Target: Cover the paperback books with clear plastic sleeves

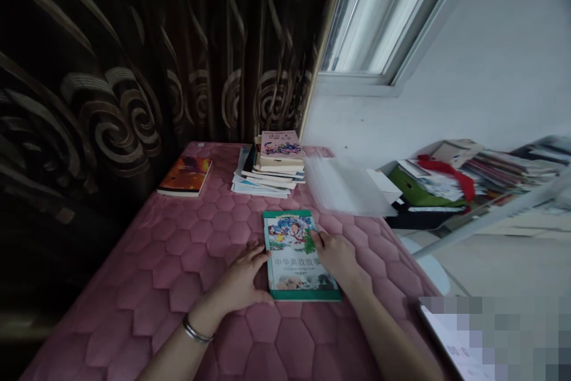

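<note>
A green-bordered picture book [295, 250] lies flat on the pink quilted table cover [178, 262], front cover up. My left hand [243, 280] rests against its left edge, fingers stretched and thumb near the lower corner. My right hand [335, 253] lies on its right edge, fingers curled over the cover. A metal bangle [196, 331] circles my left wrist.
A stack of books [272, 164] stands at the table's far side, an orange book [186, 175] lies to its left. Blurred white sheets [345, 186] lie at the right edge. Dark patterned curtain [134, 60] behind; cluttered shelf [468, 176] and window [379, 12] at right.
</note>
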`<state>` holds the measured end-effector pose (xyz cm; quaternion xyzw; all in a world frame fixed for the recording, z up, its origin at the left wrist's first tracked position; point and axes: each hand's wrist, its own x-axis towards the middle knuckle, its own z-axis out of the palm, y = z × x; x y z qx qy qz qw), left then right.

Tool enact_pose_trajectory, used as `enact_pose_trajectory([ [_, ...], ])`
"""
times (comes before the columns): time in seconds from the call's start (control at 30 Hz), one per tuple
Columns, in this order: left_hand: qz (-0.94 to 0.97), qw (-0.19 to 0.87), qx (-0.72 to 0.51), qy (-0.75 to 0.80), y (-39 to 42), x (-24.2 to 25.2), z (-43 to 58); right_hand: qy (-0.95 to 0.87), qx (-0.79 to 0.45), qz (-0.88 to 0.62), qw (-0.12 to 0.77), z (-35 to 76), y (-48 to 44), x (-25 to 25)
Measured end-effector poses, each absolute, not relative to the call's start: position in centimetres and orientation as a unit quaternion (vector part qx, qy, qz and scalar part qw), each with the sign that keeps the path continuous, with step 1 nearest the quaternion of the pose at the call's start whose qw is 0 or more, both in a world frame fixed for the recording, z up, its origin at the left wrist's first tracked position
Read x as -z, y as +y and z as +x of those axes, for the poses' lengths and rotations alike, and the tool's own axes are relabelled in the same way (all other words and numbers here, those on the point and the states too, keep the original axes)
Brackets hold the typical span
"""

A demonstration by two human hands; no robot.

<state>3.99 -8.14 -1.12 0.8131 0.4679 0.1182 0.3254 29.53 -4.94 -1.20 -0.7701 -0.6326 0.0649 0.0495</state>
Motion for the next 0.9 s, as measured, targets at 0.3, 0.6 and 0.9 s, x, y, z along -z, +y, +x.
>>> enact_pose_trajectory([
  [0.3,0.806,0.334,-0.124,0.473,-8.3,1.0,4.0,-0.623,-0.082,-0.777,0.039,29.1,-4.9,1.1],
  [0.6,0.826,0.312,-0.132,0.451,-8.6,1.0,3.9,-0.617,-0.079,-0.781,0.054,29.0,-5.0,1.5],
  [0.9,0.84,0.289,-0.144,0.437,-8.5,0.9,3.9,-0.617,-0.184,-0.746,0.169,31.2,-3.8,2.1],
])
